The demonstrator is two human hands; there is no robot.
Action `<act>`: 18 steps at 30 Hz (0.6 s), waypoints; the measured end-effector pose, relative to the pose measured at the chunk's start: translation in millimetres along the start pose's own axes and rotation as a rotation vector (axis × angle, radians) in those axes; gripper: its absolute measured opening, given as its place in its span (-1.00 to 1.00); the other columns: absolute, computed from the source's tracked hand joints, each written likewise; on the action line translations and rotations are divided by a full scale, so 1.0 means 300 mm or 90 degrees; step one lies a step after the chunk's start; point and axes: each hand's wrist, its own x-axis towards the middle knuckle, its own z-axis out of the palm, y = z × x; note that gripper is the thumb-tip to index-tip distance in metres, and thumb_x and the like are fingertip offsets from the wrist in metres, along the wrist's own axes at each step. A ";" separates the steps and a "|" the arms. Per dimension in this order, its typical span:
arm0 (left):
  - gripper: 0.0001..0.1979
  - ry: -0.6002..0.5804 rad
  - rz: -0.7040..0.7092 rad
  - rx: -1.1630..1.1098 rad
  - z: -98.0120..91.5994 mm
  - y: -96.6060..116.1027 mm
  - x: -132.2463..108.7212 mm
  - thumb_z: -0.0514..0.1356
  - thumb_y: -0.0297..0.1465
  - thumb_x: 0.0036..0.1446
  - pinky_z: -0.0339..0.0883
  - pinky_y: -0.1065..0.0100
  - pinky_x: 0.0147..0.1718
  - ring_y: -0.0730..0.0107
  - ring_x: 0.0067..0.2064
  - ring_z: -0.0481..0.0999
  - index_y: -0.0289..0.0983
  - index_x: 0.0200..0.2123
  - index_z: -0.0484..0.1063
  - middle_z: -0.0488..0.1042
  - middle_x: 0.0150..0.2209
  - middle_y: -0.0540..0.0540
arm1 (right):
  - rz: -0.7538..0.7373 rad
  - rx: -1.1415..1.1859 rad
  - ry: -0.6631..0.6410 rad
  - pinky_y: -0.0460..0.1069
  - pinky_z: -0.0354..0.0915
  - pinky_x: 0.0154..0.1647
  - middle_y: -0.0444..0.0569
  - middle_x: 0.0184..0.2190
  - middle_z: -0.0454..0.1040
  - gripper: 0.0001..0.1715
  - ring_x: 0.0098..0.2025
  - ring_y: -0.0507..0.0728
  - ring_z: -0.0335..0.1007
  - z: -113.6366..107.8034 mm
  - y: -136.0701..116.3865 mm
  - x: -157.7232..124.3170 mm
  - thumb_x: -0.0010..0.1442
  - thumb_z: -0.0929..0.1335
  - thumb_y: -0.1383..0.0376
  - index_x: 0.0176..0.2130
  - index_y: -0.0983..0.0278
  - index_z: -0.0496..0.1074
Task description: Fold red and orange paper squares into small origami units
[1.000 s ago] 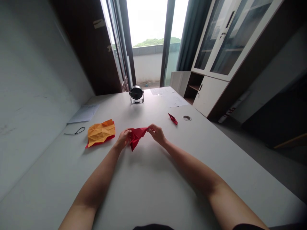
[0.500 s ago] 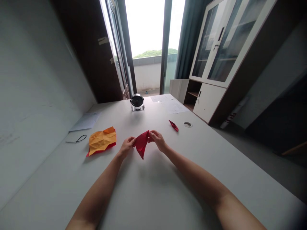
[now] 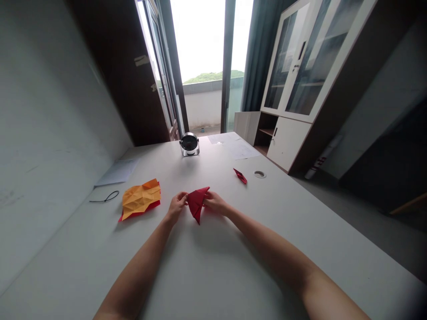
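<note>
Over the counter (image 3: pixel 213 275), the left hand (image 3: pixel 178 206) pinched the red paper (image 3: pixel 196 201) at one corner, the right hand (image 3: pixel 216 204) (partly hidden) at the opposite side; a light touch seemed best against crumpling.

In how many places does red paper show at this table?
3: the folded red piece between the left hand and right hand, the red boat shape farther right, and red paper beneath the orange sheet; more may be hidden.
</note>
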 end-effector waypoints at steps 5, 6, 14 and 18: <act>-0.62 0.051 0.017 0.026 0.024 0.001 -0.003 0.37 -0.09 -0.03 0.18 0.45 -0.46 0.49 -0.44 0.33 -0.29 -0.30 0.54 0.46 -0.43 -0.01 | -0.037 0.036 0.049 0.00 0.39 -0.21 0.00 -0.20 0.55 -0.46 -0.18 0.17 0.48 0.022 0.004 0.002 0.04 0.51 0.08 -0.07 0.28 0.40; -0.61 0.051 0.014 0.017 0.030 0.003 -0.007 0.37 -0.09 -0.03 0.17 0.45 -0.47 0.51 -0.47 0.30 -0.29 -0.29 0.54 0.44 -0.46 0.01 | -0.036 0.052 0.064 0.00 0.39 -0.22 -0.01 -0.20 0.55 -0.43 -0.19 0.16 0.48 0.024 0.004 0.003 0.03 0.52 0.09 -0.05 0.26 0.38; -0.63 -0.033 -0.016 -0.023 0.069 0.011 -0.036 0.34 -0.11 0.04 0.27 0.42 -0.38 0.49 -0.43 0.39 -0.31 -0.25 0.49 0.47 -0.41 -0.02 | -0.073 -0.043 0.136 -0.01 0.34 -0.39 -0.06 -0.41 0.51 -0.68 -0.40 0.12 0.41 -0.004 0.043 0.022 0.06 0.45 0.11 -0.31 0.31 0.43; -0.51 -0.052 -0.016 -0.011 0.080 0.020 -0.042 0.29 -0.10 0.10 0.35 0.39 -0.31 0.41 -0.32 0.49 -0.28 0.01 0.42 0.51 -0.23 -0.11 | -0.102 -0.209 0.234 -0.01 0.33 -0.36 -0.09 -0.41 0.53 -0.82 -0.39 0.13 0.40 -0.018 0.033 0.014 0.09 0.39 0.20 -0.31 0.27 0.47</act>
